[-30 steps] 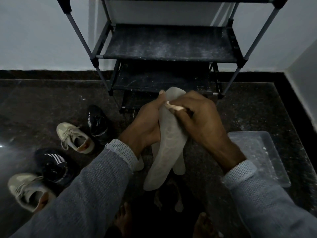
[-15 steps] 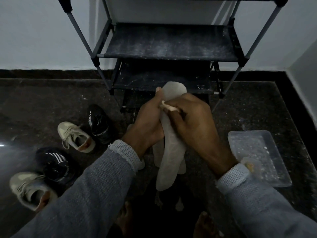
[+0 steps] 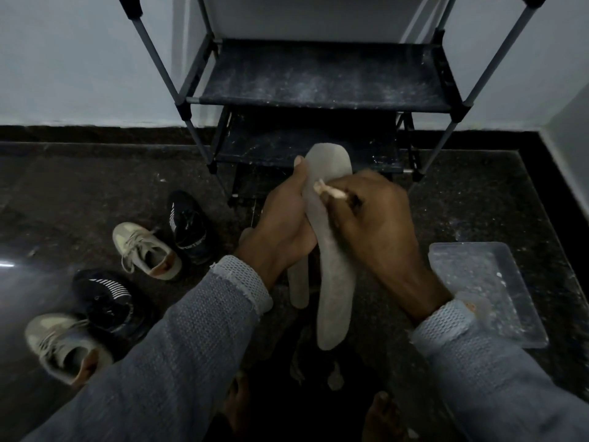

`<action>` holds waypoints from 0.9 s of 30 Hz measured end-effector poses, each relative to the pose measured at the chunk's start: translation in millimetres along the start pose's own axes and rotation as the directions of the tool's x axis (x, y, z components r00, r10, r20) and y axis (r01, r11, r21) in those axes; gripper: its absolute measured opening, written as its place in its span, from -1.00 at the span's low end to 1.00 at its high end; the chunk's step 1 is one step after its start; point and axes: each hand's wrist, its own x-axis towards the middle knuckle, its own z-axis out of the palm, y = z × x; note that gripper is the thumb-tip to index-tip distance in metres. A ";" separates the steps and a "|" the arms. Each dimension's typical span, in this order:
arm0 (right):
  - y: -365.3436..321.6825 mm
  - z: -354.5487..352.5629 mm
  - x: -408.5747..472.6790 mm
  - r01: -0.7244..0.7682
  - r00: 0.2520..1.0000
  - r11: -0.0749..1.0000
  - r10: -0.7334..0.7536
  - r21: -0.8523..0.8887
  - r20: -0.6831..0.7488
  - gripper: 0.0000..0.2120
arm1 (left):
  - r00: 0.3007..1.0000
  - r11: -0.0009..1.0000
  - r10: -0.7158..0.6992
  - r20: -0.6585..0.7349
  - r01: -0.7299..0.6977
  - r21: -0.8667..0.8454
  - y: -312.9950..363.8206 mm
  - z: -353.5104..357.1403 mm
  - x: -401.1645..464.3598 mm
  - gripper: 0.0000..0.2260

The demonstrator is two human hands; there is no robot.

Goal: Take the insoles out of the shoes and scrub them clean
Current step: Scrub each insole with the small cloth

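- gripping a pale insole (image 3: 331,237) at frame centre: left hand (image 3: 283,224) curled round its left edge, thumb up near the toe end at 12 o'clock, heel end hanging toward 6.
- pinching a small light-coloured brush (image 3: 330,192) in the right hand (image 3: 376,224), fingers curled round the handle, bristle end pressed onto the insole's upper part.
- lying on the dark floor (image 3: 79,193) just behind and below the left wrist: second insole (image 3: 298,287), partly hidden.
- at 8 to 9 o'clock: two beige sneakers (image 3: 146,252) and two black sneakers (image 3: 188,224), scattered.
- at 4 o'clock: clear plastic tray (image 3: 497,282).
- at 12 o'clock: dusty shoe rack (image 3: 318,78) against the wall.
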 end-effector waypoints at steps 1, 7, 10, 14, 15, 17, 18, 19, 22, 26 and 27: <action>5.8 -3.1 1.5 -0.042 0.998 0.999 0.041 -0.030 -0.039 -0.91 | 1.000 1.000 -0.005 -0.001 0.005 0.003 0.0 1.3 -0.5 -0.44; 0.6 -0.4 -2.8 -0.004 1.000 0.999 0.004 0.042 0.011 -0.89 | 1.000 1.000 -0.003 0.001 0.003 -0.022 0.6 4.5 1.0 -0.44; -8.1 5.8 -3.2 0.046 0.996 0.996 -0.052 0.080 0.071 -0.89 | 1.000 0.999 0.012 -0.014 -0.012 -0.034 1.1 -0.1 3.1 -0.44; 8.5 -3.6 4.2 -0.077 0.996 0.996 0.074 -0.045 -0.050 -0.92 | 1.000 1.000 0.001 0.024 -0.001 -0.016 -2.0 1.3 2.5 -0.44; 13.8 -6.8 5.3 -0.106 0.992 0.992 0.101 -0.064 -0.080 -0.92 | 1.000 1.000 0.007 0.023 -0.006 -0.016 -3.0 2.0 3.1 -0.45; 19.0 -9.5 5.1 -0.114 0.989 0.991 0.107 -0.064 -0.101 -0.93 | 1.000 1.000 0.012 0.019 -0.012 -0.020 -3.2 3.0 3.7 -0.46; 17.0 -8.3 4.2 -0.089 0.993 0.995 0.085 -0.044 -0.084 -0.93 | 1.000 1.000 0.012 0.022 -0.011 -0.020 -2.5 3.2 3.6 -0.46; 11.8 -5.5 2.9 -0.050 0.998 0.999 0.050 -0.012 -0.049 -0.93 | 1.000 1.000 0.012 0.025 -0.011 -0.020 -1.9 2.3 3.3 -0.45; -4.6 4.7 -1.4 0.075 0.994 0.993 -0.082 0.093 0.076 -0.86 | 1.000 1.000 0.004 0.003 -0.004 -0.029 -1.2 -0.7 2.7 -0.43; 4.3 1.8 3.2 0.004 1.000 1.000 -0.003 -0.007 0.024 -0.90 | 1.000 1.000 0.005 0.025 -0.005 -0.013 -2.0 -0.2 1.5 -0.45; 10.0 -1.4 5.0 -0.037 0.999 0.998 0.036 -0.047 -0.020 -0.92 | 1.000 1.000 0.005 0.030 -0.004 -0.011 -2.9 0.4 1.5 -0.46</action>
